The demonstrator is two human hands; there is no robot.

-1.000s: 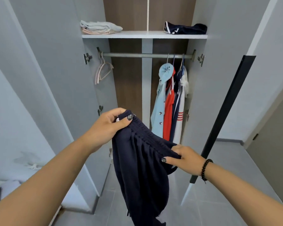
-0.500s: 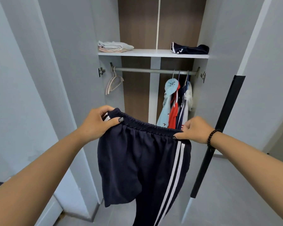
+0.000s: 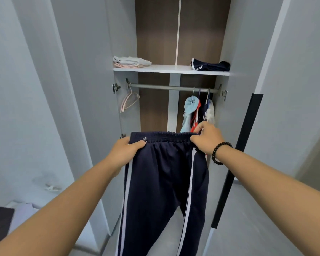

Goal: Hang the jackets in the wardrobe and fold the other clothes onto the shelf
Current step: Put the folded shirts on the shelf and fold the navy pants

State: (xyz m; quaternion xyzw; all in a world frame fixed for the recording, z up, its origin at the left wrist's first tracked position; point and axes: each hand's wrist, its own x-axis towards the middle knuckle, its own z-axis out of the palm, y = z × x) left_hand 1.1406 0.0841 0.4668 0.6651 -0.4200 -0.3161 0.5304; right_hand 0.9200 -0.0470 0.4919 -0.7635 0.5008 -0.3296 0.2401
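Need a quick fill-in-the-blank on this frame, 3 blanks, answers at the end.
1. Both the left hand and the right hand grip the navy track pants by the elastic ____.
2. The empty pink hangers hang at the ____ end of the rail.
3. On the shelf, the folded navy garment lies on the ____ side.

Answers: waistband; left; right
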